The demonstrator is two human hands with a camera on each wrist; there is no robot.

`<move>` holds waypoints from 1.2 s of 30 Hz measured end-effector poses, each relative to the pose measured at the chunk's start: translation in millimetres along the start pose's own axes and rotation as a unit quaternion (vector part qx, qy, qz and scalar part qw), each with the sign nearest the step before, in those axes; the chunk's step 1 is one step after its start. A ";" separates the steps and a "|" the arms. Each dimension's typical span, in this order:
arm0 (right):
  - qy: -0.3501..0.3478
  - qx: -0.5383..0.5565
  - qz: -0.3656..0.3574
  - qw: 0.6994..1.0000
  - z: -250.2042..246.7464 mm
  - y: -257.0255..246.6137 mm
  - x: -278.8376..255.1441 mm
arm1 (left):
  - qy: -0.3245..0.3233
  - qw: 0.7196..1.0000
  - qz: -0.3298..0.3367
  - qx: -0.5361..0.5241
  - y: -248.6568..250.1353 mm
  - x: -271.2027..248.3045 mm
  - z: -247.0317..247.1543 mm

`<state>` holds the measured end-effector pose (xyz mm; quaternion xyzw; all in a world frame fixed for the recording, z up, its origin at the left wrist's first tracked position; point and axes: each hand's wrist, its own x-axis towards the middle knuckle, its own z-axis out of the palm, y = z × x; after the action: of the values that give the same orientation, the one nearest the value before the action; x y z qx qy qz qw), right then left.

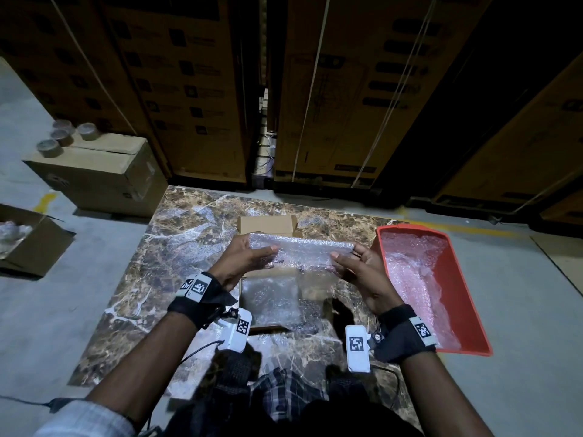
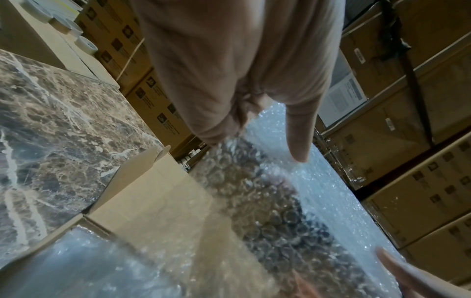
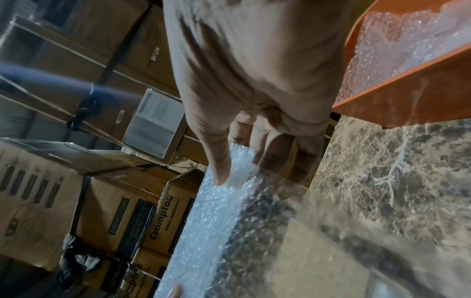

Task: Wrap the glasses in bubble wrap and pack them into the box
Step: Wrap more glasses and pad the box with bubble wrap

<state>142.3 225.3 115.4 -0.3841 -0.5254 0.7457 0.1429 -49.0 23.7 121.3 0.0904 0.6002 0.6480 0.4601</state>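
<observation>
Head view, looking down: my left hand [image 1: 244, 258] and my right hand [image 1: 356, 268] hold a sheet of bubble wrap [image 1: 303, 250] stretched between them at the centre of the frame. Each hand grasps one end, thumb on top and fingers underneath. The sheet hangs down from my grip over an open cardboard box [image 1: 268, 224] that sits on a brown marble table [image 1: 132, 279]. Inside the box, just below my hands, lies more bubble wrap [image 1: 271, 299]; I cannot tell whether a glass is in it.

At the right of the frame, a red plastic bin [image 1: 470, 298] sits on the table edge, lined with loose bubble wrap. At the upper left, four rolls of brown tape [image 1: 64, 137] rest on a closed carton [image 1: 104, 175] on the floor. Tall stacked cartons [image 1: 189, 86] fill the top of the frame.

Left wrist view: my thumb presses onto the sheet. Right wrist view: my thumb and fingers pinch its edge.
</observation>
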 end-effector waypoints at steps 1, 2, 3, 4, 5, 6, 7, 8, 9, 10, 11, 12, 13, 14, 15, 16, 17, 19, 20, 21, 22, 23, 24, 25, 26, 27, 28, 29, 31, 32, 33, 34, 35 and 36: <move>0.006 -0.007 -0.004 1.000 -0.1 -0.4 0.2 | 0.005 1.000 0.005 0.007 -0.1 0.0 -1.1; 0.009 -0.011 -0.007 1.000 -1.0 0.0 1.1 | 0.011 1.000 0.013 0.017 -0.3 -0.6 -2.1; 0.010 -0.014 -0.008 1.000 -2.1 0.8 2.1 | 0.011 0.999 0.020 0.023 -0.6 -1.5 -2.7; 0.006 -0.018 -0.011 1.000 -2.7 0.8 2.0 | 0.014 0.999 0.023 0.029 -1.3 -2.1 -3.6; 0.003 -0.021 -0.015 1.000 -2.9 0.3 1.3 | 0.017 0.999 0.025 0.032 -1.1 -3.3 -3.8; -0.001 -0.023 -0.019 1.000 -2.3 -0.7 -0.4 | 0.017 0.999 0.026 0.034 -1.2 -4.7 -4.1; -0.003 -0.021 -0.024 0.999 -1.5 -2.0 -2.2 | 0.014 0.999 0.028 0.029 -2.0 -4.9 -5.5; -0.003 -0.019 -0.028 0.999 -1.4 -2.4 -3.1 | 0.012 0.999 0.027 0.026 -2.4 -4.9 -6.6; -0.001 -0.016 -0.032 0.999 -0.9 -3.3 -4.4 | 0.011 0.999 0.023 0.020 -2.6 -5.3 -7.2; 0.003 -0.015 -0.035 0.999 -0.8 -3.0 -4.5 | 0.010 1.000 0.022 0.017 -2.8 -5.8 -8.0; 0.009 -0.015 -0.036 0.999 -0.9 -2.6 -4.4 | 0.008 1.000 0.023 0.010 -3.7 -5.4 -8.8; 0.014 -0.018 -0.039 0.999 -0.9 -2.1 -4.1 | 0.009 1.000 0.024 0.000 -4.8 -4.7 -9.8; 0.019 -0.020 -0.041 0.999 -1.0 -1.7 -3.7 | 0.011 0.999 0.021 -0.021 -5.8 -3.5 -10.9; 0.020 -0.021 -0.042 0.999 -0.6 -2.2 -4.0 | 0.016 0.999 0.019 -0.039 -6.8 -2.2 -12.3; 0.020 -0.019 -0.043 0.999 0.1 -3.4 -4.7 | 0.020 0.998 0.017 -0.051 -7.8 -0.3 -13.7; 0.017 -0.016 -0.044 0.999 0.9 -5.1 -5.6 | 0.026 0.998 0.016 -0.054 -8.4 1.5 -14.7; 0.013 -0.009 -0.044 0.999 1.7 -7.0 -6.1 | 0.028 0.998 0.014 -0.057 -8.8 3.1 -15.1; 0.007 0.010 -0.042 0.999 2.3 -9.3 -6.0 | 0.028 0.997 0.016 -0.074 -10.2 4.9 -15.9; 0.005 0.016 -0.042 0.999 2.2 -9.7 -5.7 | 0.025 0.996 0.022 -0.083 -10.5 4.6 -15.6; 0.003 0.022 -0.041 0.999 1.9 -9.7 -5.1 | 0.019 0.995 0.031 -0.094 -10.9 3.8 -15.3; 0.000 0.030 -0.040 0.999 1.7 -9.9 -5.0 | 0.014 0.994 0.039 -0.105 -11.1 2.5 -15.5; 0.000 0.044 -0.040 0.998 1.3 -9.4 -4.9 | 0.011 0.991 0.046 -0.123 -10.9 1.3 -15.4; 0.000 0.057 -0.041 0.998 1.6 -9.1 -5.1 | 0.011 0.989 0.054 -0.139 -9.8 0.0 -14.6; 0.002 0.062 -0.046 0.997 1.2 -8.2 -5.1 | 0.012 0.987 0.057 -0.153 -8.8 -0.1 -14.1; 0.011 0.054 -0.049 0.997 0.6 -7.0 -4.7 | 0.011 0.986 0.055 -0.154 -7.6 -0.4 -13.7; 0.016 0.037 -0.056 0.998 0.4 -6.4 -4.8 | 0.008 0.988 0.048 -0.143 -6.5 -0.8 -13.2; 0.017 0.015 -0.066 0.998 0.0 -4.9 -4.6 | 0.005 0.992 0.038 -0.121 -6.7 -0.1 -13.3; 0.014 -0.003 -0.074 0.997 -0.3 -2.9 -3.8 | -0.002 0.995 0.030 -0.096 -7.2 0.3 -13.9; 0.004 -0.019 -0.087 0.996 0.0 -1.1 -4.2 | -0.009 0.999 0.034 -0.029 -8.8 -0.1 -13.5; 0.000 -0.022 -0.092 0.995 0.4 -1.0 -5.3 | -0.006 0.999 0.044 0.004 -10.3 0.6 -13.8; 0.000 -0.026 -0.099 0.995 0.4 -0.2 -5.4 | -0.001 0.998 0.054 0.027 -11.2 1.5 -13.3; 0.003 -0.027 -0.100 0.995 1.0 -0.2 -5.5 | 0.007 0.997 0.064 0.041 -11.6 2.1 -13.2; 0.008 -0.031 -0.100 0.994 1.3 -0.2 -5.3 | 0.017 0.996 0.072 0.050 -11.4 2.3 -13.4; 0.010 -0.026 -0.095 0.995 1.3 0.2 -4.2 | 0.026 0.995 0.078 0.058 -11.0 3.0 -13.8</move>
<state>144.2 221.7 117.2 -0.3438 -0.5771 0.7109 0.2081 -54.6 14.6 106.9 0.1467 0.6397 0.6481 0.3864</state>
